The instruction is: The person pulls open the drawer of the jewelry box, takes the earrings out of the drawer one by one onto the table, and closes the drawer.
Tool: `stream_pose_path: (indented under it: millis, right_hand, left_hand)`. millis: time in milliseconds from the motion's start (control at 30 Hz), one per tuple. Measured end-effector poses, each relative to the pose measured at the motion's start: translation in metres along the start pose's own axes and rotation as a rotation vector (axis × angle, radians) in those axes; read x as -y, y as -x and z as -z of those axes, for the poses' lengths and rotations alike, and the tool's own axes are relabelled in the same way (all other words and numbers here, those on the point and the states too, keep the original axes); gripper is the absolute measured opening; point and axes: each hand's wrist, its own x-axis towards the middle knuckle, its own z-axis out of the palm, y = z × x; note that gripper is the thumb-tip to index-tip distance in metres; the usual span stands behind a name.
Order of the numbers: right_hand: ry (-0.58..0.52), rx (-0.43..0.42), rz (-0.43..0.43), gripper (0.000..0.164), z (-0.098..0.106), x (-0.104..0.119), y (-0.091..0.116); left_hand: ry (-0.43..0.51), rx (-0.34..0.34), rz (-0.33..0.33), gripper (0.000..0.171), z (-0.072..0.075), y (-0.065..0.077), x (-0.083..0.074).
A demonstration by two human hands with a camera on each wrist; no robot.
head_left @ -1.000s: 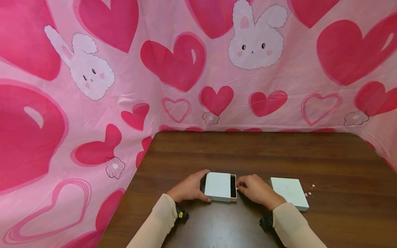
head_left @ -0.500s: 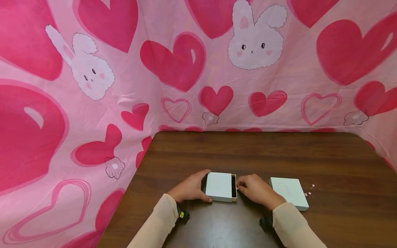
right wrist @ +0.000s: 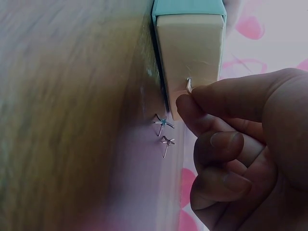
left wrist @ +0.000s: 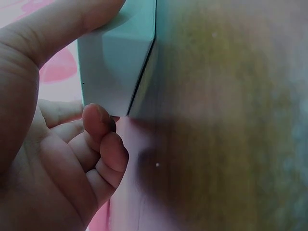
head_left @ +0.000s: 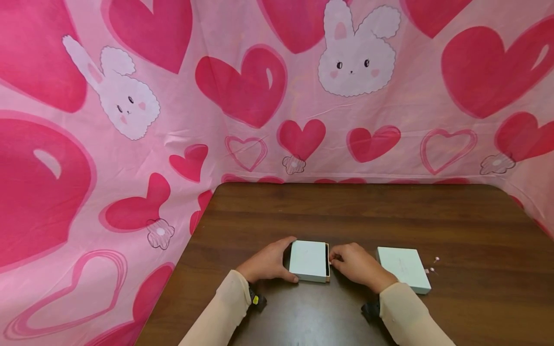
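Note:
A pale mint drawer-style gift box lies flat on the brown table, its inner drawer showing as a thin strip at the right end. My left hand grips the box's outer sleeve from the left, thumb on the near side and fingers at the far side. At the right end, my right hand pinches a small pull tab on the tan drawer front between thumb and index finger. The other right fingers are curled in. What the drawer holds is hidden.
A second mint box lies right of my right wrist. Small pinkish pieces are beside it. Two little star-shaped pieces with thin stems lie by the drawer front in the right wrist view. A heart-patterned cloth hangs behind the table.
The sleeve has slid right over the drawer with my left hand, so the dark gap has narrowed to a thin strip. My right hand has stayed nearly still at the tab.

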Motion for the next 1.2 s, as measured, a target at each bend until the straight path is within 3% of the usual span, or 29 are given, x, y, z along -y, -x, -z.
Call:
stream_pose_path:
  millis: [433,667,900,1200]
  right_hand:
    - [-0.03,0.041,-0.046,0.014,-0.001,0.002,0.001]
    - [-0.024,0.035,-0.045,0.011,-0.003,0.001,0.001]
    - [-0.033,0.034,-0.044,0.008,-0.004,-0.001,0.002]
    - [-0.055,-0.009,-0.079,0.003,0.005,-0.005,0.007]
  left_hand:
    - [-0.009,0.005,-0.007,0.1,-0.003,-0.001,-0.006]
    - [-0.005,0.006,-0.001,0.103,-0.003,-0.002,-0.004]
    - [0.027,0.037,0.047,0.115,-0.004,0.001,0.0]
    - [0.027,0.028,0.041,0.118,-0.002,0.002,0.004]
